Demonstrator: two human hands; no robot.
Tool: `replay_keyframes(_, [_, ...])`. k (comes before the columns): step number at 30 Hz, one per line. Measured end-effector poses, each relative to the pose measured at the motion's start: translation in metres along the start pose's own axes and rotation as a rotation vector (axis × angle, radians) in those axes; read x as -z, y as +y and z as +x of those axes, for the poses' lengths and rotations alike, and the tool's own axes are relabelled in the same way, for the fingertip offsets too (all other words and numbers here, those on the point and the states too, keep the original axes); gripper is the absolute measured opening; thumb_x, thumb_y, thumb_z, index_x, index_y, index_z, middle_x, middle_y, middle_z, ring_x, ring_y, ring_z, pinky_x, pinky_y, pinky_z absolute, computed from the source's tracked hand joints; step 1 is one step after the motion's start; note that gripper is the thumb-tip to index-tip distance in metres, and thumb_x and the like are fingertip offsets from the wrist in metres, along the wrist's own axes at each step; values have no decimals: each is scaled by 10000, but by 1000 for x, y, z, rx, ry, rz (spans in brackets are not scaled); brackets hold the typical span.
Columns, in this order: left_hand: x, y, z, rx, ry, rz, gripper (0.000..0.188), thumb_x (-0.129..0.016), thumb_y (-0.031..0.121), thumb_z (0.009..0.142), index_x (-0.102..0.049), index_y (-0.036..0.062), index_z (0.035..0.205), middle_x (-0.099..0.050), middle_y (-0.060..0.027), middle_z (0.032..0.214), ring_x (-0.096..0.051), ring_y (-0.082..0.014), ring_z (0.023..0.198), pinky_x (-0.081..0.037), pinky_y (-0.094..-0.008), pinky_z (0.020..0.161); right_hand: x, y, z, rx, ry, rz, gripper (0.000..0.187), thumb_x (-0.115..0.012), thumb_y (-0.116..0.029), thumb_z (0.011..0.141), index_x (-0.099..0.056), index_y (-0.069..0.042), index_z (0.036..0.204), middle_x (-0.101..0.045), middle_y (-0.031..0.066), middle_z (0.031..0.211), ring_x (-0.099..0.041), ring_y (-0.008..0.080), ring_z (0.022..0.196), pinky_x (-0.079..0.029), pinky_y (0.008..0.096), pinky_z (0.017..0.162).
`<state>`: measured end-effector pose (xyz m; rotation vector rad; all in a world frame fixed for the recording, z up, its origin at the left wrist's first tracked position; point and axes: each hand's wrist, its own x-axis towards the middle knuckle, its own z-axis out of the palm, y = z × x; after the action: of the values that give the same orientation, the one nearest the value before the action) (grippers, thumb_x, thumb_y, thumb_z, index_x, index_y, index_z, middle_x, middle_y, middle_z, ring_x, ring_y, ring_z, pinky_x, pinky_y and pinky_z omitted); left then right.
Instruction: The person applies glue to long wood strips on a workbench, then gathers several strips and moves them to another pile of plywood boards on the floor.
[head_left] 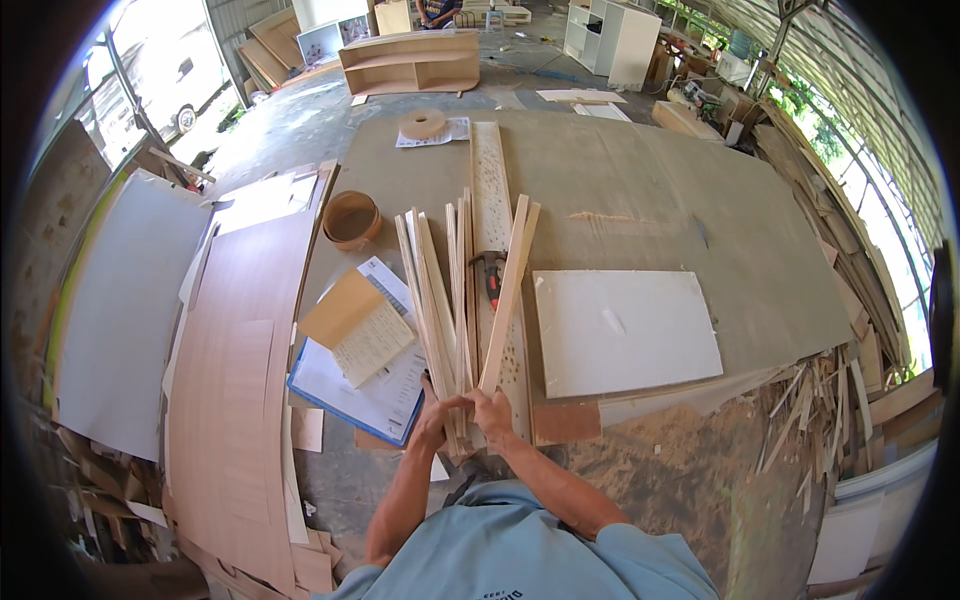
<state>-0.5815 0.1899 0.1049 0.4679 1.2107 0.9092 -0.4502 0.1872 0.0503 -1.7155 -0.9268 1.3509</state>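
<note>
My right hand (pixel 491 414) is closed round the near end of a pair of pale wooden strips (pixel 512 290), which slant away to the upper right. Close beside it, my left hand (pixel 431 418) wraps over the near part of a bundle of long thin wooden strips (pixel 428 290); its fingers reach toward my right hand. More strips (pixel 461 280) lie alongside the bundle. A claw hammer (pixel 492 278) with a black head and red-and-black grip rests on a long speckled board (pixel 490 175), partly covered by the right-hand strips.
Left of the strips, an open notebook (pixel 372 338) lies on a blue clipboard (pixel 402 432) with papers. Behind them are a roll of edge banding (pixel 352 220) and another roll (pixel 422 124). A white panel (pixel 628 333) lies at right on the large worktable (pixel 640 165). Scrap strips (pixel 815 410) lean at far right.
</note>
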Motion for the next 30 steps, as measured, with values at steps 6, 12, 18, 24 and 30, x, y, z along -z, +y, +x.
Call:
replay_keyframes(6, [0, -28, 13, -314, -40, 117, 990, -681, -37, 674, -193, 141, 1516, -486, -175, 1327, -535, -336, 1210, -523, -441, 911, 1, 5, 2, 27, 36, 18, 345, -681, -296, 844, -669, 44, 902, -683, 106, 770, -653, 164, 734, -496, 333, 644])
replay_keyframes(12, [-1, -15, 8, -269, -53, 140, 893, -682, -23, 696, -285, 116, 1484, -510, -158, 1301, -553, -308, 1182, -522, -404, 919, 10, -24, -22, 12, -125, 371, 247, -673, -198, 888, -663, 24, 996, -691, 85, 910, -661, 179, 810, -528, 329, 723])
replay_keyframes(18, [27, -23, 22, 39, -195, -75, 828, -660, 1, 731, -314, 107, 1475, -569, -160, 1202, -635, -304, 1044, -569, -401, 829, 5, -16, -10, -43, -298, 550, 288, -674, -151, 896, -610, 37, 1105, -683, 109, 993, -669, 186, 884, -551, 328, 795])
replay_keyframes(24, [41, -44, 40, -93, -137, 40, 936, -654, 31, 683, -266, 154, 1525, -490, -145, 1308, -534, -303, 1181, -508, -377, 917, -10, 3, -5, -38, -51, 205, 494, -738, -248, 856, -527, 85, 1155, -671, 167, 1034, -685, 247, 921, -560, 369, 798])
replay_keyframes(30, [36, -48, 26, -200, -139, -2, 747, -620, 46, 759, -355, 98, 1456, -585, -138, 1092, -630, -235, 888, -558, -351, 724, -8, -2, -16, -17, -31, -21, 626, -762, -337, 818, -507, 128, 1151, -645, 258, 1125, -674, 301, 1017, -543, 375, 848])
